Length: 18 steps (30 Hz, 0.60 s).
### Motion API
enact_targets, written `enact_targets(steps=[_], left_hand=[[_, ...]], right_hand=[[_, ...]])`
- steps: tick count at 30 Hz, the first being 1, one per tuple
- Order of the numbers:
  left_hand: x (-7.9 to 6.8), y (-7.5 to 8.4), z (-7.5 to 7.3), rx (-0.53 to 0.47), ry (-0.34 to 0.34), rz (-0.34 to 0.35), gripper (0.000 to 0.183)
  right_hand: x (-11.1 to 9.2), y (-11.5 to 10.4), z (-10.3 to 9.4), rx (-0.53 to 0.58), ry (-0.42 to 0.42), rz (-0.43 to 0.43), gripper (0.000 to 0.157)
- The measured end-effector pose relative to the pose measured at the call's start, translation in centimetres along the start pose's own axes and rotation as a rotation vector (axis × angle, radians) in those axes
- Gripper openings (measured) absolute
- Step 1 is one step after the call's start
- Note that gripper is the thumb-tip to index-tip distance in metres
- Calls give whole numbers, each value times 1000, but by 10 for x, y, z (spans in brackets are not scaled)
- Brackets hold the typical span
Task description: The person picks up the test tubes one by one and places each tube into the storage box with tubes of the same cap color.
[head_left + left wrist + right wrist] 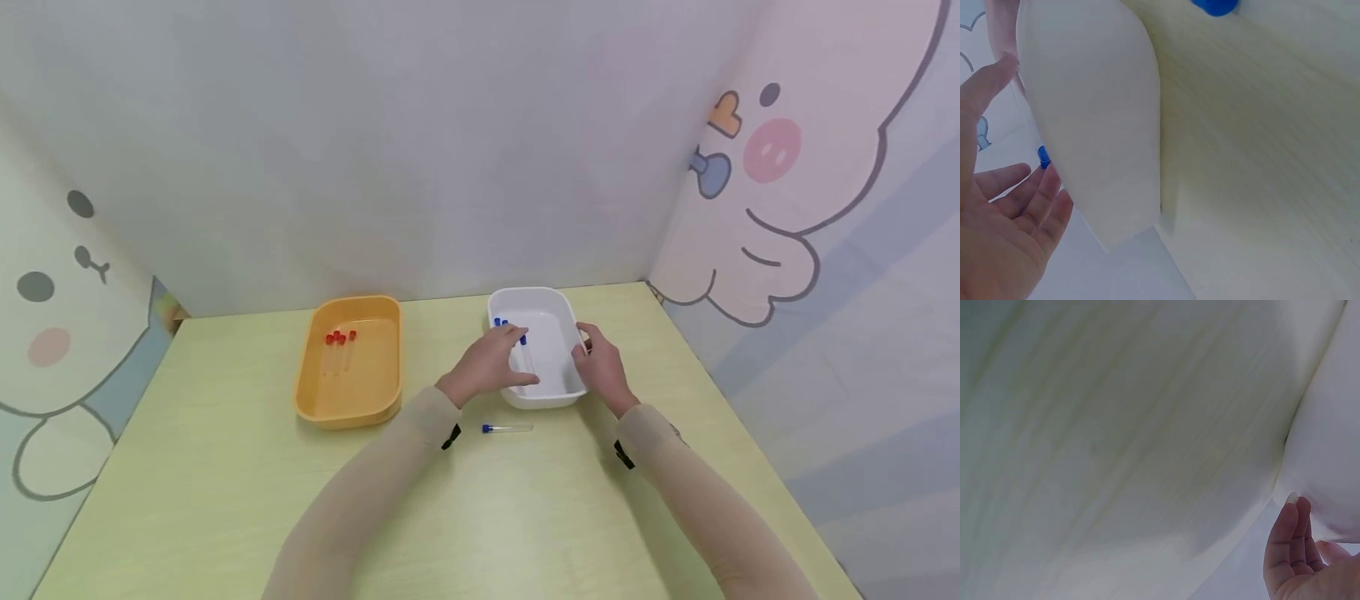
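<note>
My left hand (491,362) is over the left part of the white tray (558,354), its thumb and fingers spread apart with nothing between them. Blue-capped test tubes lie in this tray, and one tube (528,358) shows just past the left fingers. In the left wrist view a blue cap (1043,156) appears above the tray wall, by the fingertips. My right hand (602,367) grips the tray's right rim, with the thumb at the inner side. Another blue-capped test tube (507,428) lies on the table in front of the tray.
An orange tray (367,396) stands to the left with several red-capped test tubes (341,354) lying inside. Both trays are near the back of the light wood table (480,517). A pale curtain (375,150) hangs behind it, with cartoon-printed panels at both sides.
</note>
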<state>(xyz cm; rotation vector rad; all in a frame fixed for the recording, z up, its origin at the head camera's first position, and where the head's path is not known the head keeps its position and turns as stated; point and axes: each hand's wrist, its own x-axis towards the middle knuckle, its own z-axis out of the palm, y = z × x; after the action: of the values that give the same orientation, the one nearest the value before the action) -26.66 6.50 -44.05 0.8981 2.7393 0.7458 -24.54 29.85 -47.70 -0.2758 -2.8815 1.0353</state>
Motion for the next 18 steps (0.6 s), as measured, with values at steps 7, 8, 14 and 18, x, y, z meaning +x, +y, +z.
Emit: enact_targets(steps=[7, 8, 14, 18], left_hand=[[12, -16, 5, 76, 23, 23, 90], [13, -18, 6, 94, 24, 29, 89], [20, -23, 10, 124, 16, 45, 90], [24, -23, 11, 142, 15, 44, 90]], right_hand=[[-1, -1, 3, 0, 8, -7, 52], [-1, -1, 3, -1, 12, -9, 52], [-1, 0, 3, -1, 31, -17, 51], [-1, -1, 3, 4, 32, -16, 51]])
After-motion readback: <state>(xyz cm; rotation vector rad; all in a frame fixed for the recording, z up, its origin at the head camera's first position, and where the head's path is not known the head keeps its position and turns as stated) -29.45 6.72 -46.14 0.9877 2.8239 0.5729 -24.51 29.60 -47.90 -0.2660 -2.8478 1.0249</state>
